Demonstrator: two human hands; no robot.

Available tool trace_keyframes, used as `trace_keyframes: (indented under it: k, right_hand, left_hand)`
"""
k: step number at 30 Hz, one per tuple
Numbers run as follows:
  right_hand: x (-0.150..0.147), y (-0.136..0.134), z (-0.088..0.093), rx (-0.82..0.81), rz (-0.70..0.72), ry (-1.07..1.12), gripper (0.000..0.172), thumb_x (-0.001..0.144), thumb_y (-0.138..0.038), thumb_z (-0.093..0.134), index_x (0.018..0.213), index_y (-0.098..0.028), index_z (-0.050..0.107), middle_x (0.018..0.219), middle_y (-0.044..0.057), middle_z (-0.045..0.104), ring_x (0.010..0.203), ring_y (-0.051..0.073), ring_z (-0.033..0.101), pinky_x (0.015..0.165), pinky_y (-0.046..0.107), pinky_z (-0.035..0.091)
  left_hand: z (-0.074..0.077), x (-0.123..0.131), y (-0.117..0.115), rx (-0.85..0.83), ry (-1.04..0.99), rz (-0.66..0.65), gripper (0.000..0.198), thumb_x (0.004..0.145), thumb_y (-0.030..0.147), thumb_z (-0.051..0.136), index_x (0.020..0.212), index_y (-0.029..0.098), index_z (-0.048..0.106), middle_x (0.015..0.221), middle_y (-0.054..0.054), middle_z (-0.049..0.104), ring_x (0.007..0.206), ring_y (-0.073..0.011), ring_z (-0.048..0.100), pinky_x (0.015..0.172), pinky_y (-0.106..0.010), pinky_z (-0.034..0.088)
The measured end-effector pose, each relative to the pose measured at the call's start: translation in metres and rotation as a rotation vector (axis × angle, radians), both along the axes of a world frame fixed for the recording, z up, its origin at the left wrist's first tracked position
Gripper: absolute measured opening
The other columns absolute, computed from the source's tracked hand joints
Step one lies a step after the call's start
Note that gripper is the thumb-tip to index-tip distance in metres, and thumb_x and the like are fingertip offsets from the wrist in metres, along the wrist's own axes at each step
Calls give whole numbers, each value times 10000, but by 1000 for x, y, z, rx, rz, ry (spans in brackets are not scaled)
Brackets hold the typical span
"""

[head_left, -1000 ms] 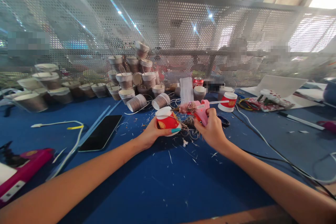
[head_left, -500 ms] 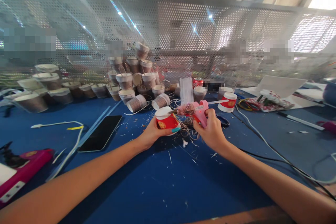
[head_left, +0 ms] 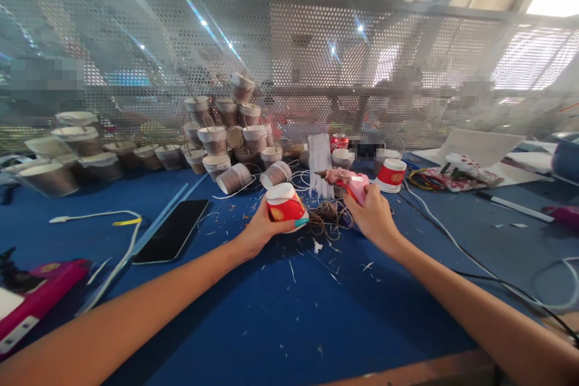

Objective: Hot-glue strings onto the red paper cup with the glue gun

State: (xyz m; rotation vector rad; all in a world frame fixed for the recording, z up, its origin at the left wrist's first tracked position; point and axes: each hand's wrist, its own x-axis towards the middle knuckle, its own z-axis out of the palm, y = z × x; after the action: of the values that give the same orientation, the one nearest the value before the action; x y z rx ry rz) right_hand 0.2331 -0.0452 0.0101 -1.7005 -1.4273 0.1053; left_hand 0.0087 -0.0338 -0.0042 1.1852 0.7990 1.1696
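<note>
My left hand [head_left: 261, 230] is wrapped round a red and white paper cup [head_left: 287, 208], its thumb along the near side. The cup tilts slightly above the blue table. In my right hand [head_left: 375, 214] is a pink hot glue gun [head_left: 355, 186], its dark nozzle pointing left. The nozzle is apart from the cup, up and to its right. Below the glue gun lies a tangle of brown twine [head_left: 326, 216]. A second red and white cup [head_left: 391, 175] stands upside down behind my right hand.
Several twine-wrapped cups [head_left: 213, 140] are stacked at the back, with more cups [head_left: 49, 178] at the left. A black phone [head_left: 174, 232] and a magenta power strip [head_left: 43, 295] lie to the left. White sticks [head_left: 320, 164] stand behind the glue gun. Cables [head_left: 441, 235] cross the right side.
The glue gun has moved right, away from the cup's rim, in my right hand. My left hand keeps the cup in nearly the same place.
</note>
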Motion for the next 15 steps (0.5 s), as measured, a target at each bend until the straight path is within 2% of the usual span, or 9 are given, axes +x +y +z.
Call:
trace_keyframes:
  k: [5, 8, 11, 15]
  right_hand:
    - [27, 20, -5, -121, -118, -165, 181, 687, -334, 536, 742, -192, 438, 652, 39, 471, 600, 201, 508, 506, 300, 359]
    - [34, 25, -8, -213, -159, -206, 220, 678, -326, 562, 798, -152, 501, 683, 84, 507, 691, 271, 555, 552, 342, 394]
    - [35, 26, -8, -238, -157, -233, 278, 695, -343, 554, 831, -102, 524, 744, 151, 532, 799, 348, 566, 633, 405, 406]
    - [32, 25, -11, -208, -82, -267, 216, 720, -328, 528, 784, -122, 533, 810, 169, 530, 874, 375, 551, 728, 468, 381]
  left_hand:
    - [2, -1, -2, 24, -23, -106, 668, 481, 84, 783, 1086, 199, 525, 1011, -35, 651, 940, -220, 606, 884, -393, 457]
    - [2, -2, -2, 19, -30, -123, 640, 490, 88, 777, 1072, 206, 539, 994, -30, 660, 931, -221, 611, 872, -390, 461]
    - [1, -2, -2, 14, -23, -121, 636, 492, 93, 775, 1072, 207, 541, 1000, -36, 661, 942, -228, 611, 884, -399, 455]
    - [2, -2, -3, 6, -24, -118, 619, 489, 97, 774, 1056, 201, 550, 999, -44, 662, 949, -240, 611, 901, -416, 444]
